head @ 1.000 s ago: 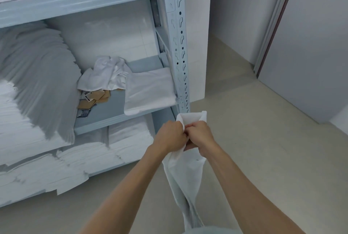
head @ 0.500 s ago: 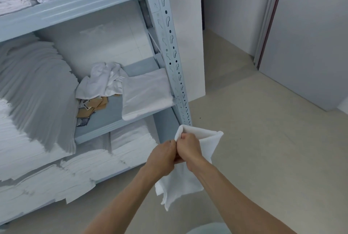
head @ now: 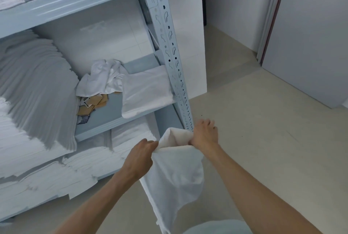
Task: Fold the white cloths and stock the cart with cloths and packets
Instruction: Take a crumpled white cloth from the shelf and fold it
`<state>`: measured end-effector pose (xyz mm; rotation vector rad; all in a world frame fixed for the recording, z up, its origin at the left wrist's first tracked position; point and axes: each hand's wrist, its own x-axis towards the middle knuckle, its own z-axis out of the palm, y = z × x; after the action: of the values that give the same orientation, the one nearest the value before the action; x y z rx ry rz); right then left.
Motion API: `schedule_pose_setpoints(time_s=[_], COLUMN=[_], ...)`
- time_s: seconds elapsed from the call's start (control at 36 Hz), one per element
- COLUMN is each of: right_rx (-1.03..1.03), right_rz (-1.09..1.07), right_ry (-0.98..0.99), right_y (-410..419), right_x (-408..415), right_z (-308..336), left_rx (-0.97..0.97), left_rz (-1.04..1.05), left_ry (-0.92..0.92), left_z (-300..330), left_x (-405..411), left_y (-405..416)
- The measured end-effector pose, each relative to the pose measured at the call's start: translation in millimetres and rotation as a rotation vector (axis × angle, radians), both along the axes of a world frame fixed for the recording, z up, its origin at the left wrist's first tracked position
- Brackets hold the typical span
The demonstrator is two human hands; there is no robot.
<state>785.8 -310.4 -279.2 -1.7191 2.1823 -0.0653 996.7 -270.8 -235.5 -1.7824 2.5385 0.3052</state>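
Person stands facing a pale blue metal rack [head: 169, 49], both arms out in front. Left hand [head: 140, 155] pinches the top edge of a white cloth [head: 175, 175], fingers curled round the hem. Right hand [head: 204, 135] holds the other end of that edge w/ the thumb side bunched into the fabric; its far fingers look partly spread, so can't tell how tight the hold is. Hands are apart, top edge stretched between them w/ a fold puffing up in the middle. Rest of the cloth hangs down between the forearms toward the floor [head: 263, 139], bottom end running out of view.

All of this sits just below and in front of the rack's perforated front upright, right hand almost touching its lower part.

On the rack's middle shelf: a folded white cloth [head: 146, 90] lying flat next to the upright, front edge drooping over the shelf lip. Left of it a crumpled white cloth [head: 101, 79], and under/in front of that a scatter of tan packets [head: 92, 104]. Further left, tall leaning stacks of folded linen [head: 32, 87]. More stacks on the shelf below and on the top shelf.

Right of the rack: white wall, then a grey door panel [head: 310, 36].
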Motion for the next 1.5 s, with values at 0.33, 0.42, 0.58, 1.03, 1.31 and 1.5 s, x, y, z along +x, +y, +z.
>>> schedule_pose_setpoints(time_s=[0.33, 0.42, 0.58, 1.03, 1.31, 1.5], right_rx=[0.164, 0.141, 0.282, 0.491, -0.026, -0.193], right_rz=[0.042, 0.083, 0.253, 0.68, 0.745, 0.788], right_ry=[-0.133, -0.133, -0.116, 0.265, -0.115, -0.182], right_y=[-23.1, -36.8, -61.1, -66.5, -5.7, -5.9], right_x=[-12.0, -3.5, 7.9, -20.0, 109.7, 139.5], right_z=[-1.3, 18.8, 52.7, 107.4, 84.1, 97.6], left_rx=[0.002, 0.011, -0.002, -0.119, -0.2, -0.288], left_rz=[0.188, 0.256, 0.259, 0.163, 0.184, 0.692], left_ry=[0.047, 0.085, 0.135, 0.19, 0.247, 0.954], left_z=[4.8, 7.4, 15.6, 36.7, 53.5, 45.1], left_x=[61.1, 79.3, 96.9, 62.1, 64.8, 117.7], left_y=[2.5, 1.8, 1.6, -23.0, -22.9, 8.7])
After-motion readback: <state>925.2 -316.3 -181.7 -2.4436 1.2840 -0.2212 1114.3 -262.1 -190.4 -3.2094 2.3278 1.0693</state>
